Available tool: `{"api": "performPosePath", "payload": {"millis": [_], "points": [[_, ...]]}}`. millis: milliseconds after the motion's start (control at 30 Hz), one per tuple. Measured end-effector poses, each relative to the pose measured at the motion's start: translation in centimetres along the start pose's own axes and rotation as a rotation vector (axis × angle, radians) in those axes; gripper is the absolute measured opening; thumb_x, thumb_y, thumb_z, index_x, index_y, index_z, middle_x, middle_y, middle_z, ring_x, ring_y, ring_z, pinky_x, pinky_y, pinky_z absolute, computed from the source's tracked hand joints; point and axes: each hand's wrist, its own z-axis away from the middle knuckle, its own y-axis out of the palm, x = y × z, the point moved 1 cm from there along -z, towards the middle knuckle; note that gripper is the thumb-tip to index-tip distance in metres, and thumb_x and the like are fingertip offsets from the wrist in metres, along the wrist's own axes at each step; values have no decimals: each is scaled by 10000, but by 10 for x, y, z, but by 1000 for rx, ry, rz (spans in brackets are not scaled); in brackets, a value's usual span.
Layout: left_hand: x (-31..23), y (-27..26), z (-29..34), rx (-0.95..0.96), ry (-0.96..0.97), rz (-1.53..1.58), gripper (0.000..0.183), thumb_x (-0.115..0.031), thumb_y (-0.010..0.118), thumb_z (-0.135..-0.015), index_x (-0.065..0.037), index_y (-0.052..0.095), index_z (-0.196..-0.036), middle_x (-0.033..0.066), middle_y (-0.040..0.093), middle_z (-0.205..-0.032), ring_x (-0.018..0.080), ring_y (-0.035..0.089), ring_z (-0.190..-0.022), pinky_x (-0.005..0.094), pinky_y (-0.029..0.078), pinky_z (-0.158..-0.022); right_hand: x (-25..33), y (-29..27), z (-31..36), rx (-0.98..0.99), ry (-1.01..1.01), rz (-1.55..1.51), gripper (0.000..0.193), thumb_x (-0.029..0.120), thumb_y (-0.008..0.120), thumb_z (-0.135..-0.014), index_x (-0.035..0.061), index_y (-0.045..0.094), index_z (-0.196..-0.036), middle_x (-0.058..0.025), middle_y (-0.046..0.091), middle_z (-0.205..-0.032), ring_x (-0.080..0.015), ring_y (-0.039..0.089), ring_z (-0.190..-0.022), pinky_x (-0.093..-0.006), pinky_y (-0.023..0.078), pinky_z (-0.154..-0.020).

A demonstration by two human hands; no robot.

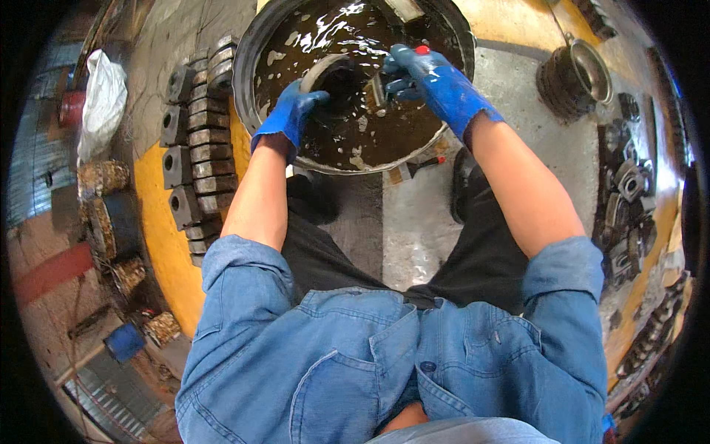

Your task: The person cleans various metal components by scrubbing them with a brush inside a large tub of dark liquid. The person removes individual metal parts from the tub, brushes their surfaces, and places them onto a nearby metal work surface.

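Both hands wear blue rubber gloves and reach over a round tub [245,92] of dark brown liquid. My left hand [287,118] is closed around a curved, ring-like metal part [322,72], thumb on its near side; its lower portion is lost in the dark liquid. Held in my right hand [442,80] is a paintbrush [375,92], its bristles angled toward the metal part, with a gap between them. The brush's red handle end shows above the glove. A pale block-like piece [404,9] sits at the tub's far rim.
Another brush [405,172] lies by the tub's near rim. Stacked metal blocks [211,140] line the left side, beside a white sack [102,100]. To the right stand a round metal drum [575,80] and heaps of dark machine parts [629,185].
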Motion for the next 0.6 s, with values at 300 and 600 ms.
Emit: {"api": "performPosePath", "payload": {"millis": [300, 600], "points": [[41, -21, 21, -30, -439, 258, 474, -245, 624, -989, -44, 603, -1418, 176, 694, -1333, 320, 666, -1193, 399, 513, -1046, -82, 46, -79, -46, 25, -294, 352, 395, 591, -1045, 52, 666, -1080, -110, 709, -1015, -227, 721, -823, -362, 612, -736], [40, -25, 34, -202, -192, -649, 429, -251, 607, -979, -71, 638, -1367, 205, 673, -1363, 387, 642, -1249, 457, 509, -1064, -150, 103, -127, -192, 105, -497, 309, 336, 551, -1046, 53, 650, -1121, -133, 697, -979, -296, 706, -865, -468, 611, -802]]}}
